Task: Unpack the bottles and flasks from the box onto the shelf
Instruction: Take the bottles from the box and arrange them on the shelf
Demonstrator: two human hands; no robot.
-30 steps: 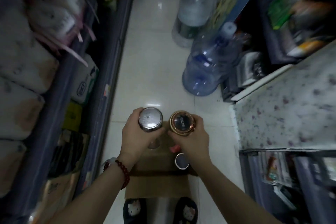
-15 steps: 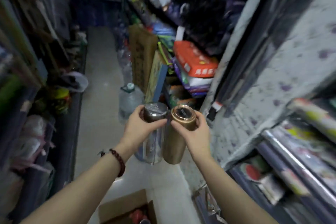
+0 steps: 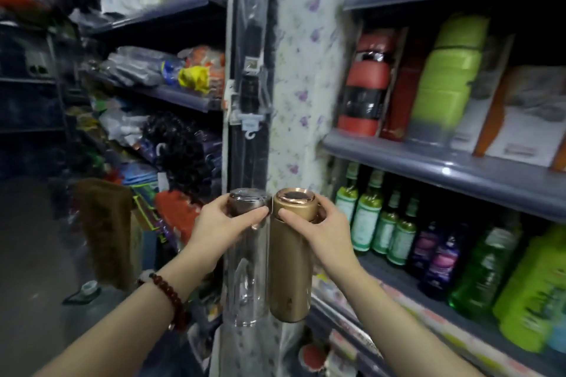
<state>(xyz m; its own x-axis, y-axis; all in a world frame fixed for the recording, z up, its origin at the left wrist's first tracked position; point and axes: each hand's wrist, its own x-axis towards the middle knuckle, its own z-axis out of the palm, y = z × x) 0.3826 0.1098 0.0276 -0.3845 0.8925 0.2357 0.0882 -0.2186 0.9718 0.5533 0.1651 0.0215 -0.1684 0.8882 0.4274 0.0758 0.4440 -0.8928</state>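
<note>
My left hand grips the metal cap of a clear glass bottle that hangs upright below it. My right hand grips the cap of a gold flask, also upright. The two vessels are side by side, almost touching, in front of a post between two shelving units. The grey shelf on the right carries red and green flasks. The box is out of view.
Below that shelf, green and purple bottles stand in rows. A floral-papered post and a dark post with hooks rise straight ahead. Crowded shelves of bagged goods fill the left. The aisle floor lies lower left.
My view has swung up from the floor and box to the shelves. Both hands have lifted the glass bottle and gold flask up to shelf height, still held by their caps.
</note>
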